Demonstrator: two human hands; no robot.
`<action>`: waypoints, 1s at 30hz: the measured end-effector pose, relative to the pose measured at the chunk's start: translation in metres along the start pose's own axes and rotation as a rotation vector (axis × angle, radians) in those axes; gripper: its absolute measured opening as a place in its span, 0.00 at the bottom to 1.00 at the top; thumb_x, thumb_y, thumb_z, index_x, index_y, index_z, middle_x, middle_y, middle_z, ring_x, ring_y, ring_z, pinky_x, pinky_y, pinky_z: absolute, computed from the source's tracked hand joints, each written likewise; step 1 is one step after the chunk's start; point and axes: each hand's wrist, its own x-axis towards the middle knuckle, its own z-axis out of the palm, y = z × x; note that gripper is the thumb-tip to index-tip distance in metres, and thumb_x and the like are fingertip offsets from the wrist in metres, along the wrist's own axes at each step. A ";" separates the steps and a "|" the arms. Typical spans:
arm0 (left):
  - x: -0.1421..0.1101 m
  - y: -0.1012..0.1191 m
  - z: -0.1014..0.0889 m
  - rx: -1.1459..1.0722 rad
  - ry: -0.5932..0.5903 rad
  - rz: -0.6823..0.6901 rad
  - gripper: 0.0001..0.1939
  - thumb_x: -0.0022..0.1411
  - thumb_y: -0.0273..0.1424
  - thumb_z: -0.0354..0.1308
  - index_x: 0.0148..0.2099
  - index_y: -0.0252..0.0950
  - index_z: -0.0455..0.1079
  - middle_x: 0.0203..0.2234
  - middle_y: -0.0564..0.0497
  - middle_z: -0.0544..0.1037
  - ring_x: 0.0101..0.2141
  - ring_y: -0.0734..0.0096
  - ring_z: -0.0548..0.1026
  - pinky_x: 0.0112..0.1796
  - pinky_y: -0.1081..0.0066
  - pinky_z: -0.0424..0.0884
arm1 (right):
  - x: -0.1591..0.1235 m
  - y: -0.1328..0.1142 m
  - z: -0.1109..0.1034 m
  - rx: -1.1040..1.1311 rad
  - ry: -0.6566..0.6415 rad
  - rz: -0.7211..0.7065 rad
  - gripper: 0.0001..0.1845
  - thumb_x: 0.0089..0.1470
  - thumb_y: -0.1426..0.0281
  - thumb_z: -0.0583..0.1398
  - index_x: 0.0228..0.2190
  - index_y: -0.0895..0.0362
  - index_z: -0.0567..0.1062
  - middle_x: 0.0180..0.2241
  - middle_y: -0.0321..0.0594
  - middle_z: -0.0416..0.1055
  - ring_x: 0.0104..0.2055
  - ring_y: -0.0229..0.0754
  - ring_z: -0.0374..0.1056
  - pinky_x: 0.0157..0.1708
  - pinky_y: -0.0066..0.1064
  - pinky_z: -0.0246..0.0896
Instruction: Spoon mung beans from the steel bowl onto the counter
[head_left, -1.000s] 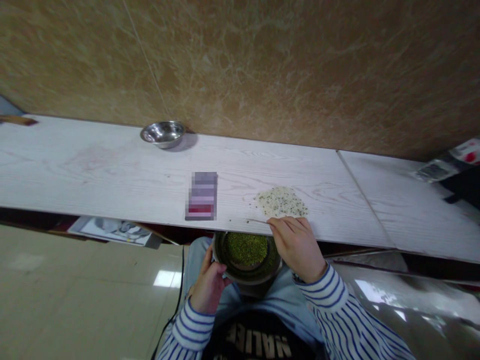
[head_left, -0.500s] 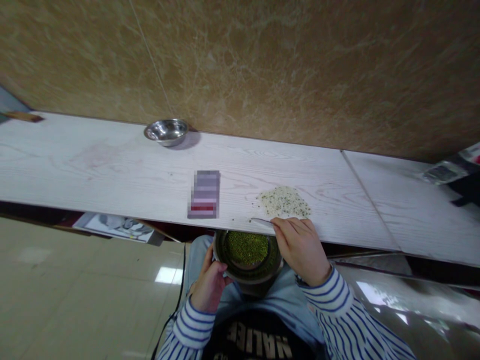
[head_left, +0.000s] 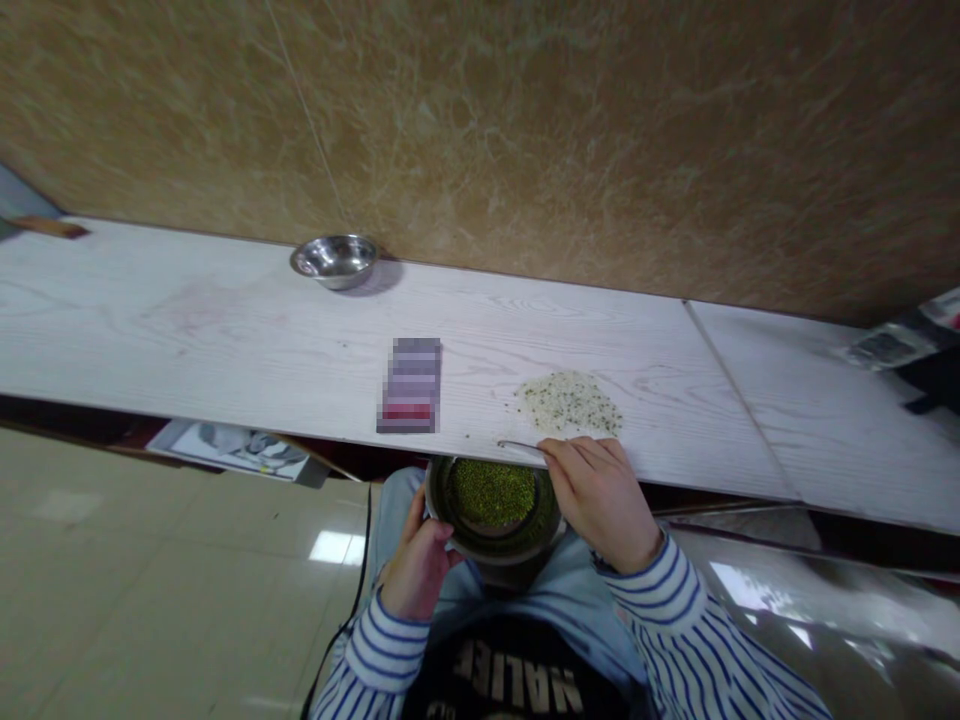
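My left hand [head_left: 427,560] grips the left rim of a metal bowl [head_left: 499,545], thumb over the edge. The bowl sits at my lap, just below the table's front edge, and holds small green beans [head_left: 493,490] like mung beans. My right hand [head_left: 604,495] is closed on a thin metal utensil [head_left: 521,445], slim like a small spoon or tweezers; its exact kind is unclear. The utensil points left, its tip low over the table near the edge. Just beyond my right fingers lies a spread pile of white grains mixed with green beans [head_left: 571,402].
A pale wooden table [head_left: 225,350] runs along a brown marbled wall [head_left: 480,130]. On it are a second metal bowl [head_left: 335,262] at the back and a blurred-out phone-like rectangle [head_left: 411,385]. Dark items [head_left: 934,375] lie far right. An open drawer [head_left: 240,447] juts out below, left.
The utensil in my right hand has turned slightly, so it looks thinner with its tip bent down. My left hand and the bowl stay nearly still; the view shifts a little.
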 end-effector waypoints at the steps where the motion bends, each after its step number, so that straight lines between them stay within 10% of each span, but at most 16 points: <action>1: 0.000 0.000 0.000 -0.001 0.004 -0.001 0.35 0.46 0.22 0.55 0.57 0.49 0.61 0.39 0.54 0.75 0.32 0.71 0.72 0.27 0.72 0.69 | 0.000 0.000 0.000 0.002 0.001 -0.002 0.10 0.58 0.75 0.53 0.40 0.58 0.72 0.32 0.40 0.74 0.37 0.40 0.67 0.39 0.34 0.51; 30: -0.002 0.000 0.005 -0.022 0.044 0.022 0.36 0.42 0.23 0.56 0.56 0.48 0.62 0.39 0.53 0.76 0.32 0.69 0.72 0.31 0.68 0.70 | 0.010 -0.006 0.007 0.013 0.001 -0.022 0.10 0.59 0.75 0.53 0.40 0.57 0.72 0.33 0.40 0.74 0.37 0.40 0.67 0.39 0.33 0.51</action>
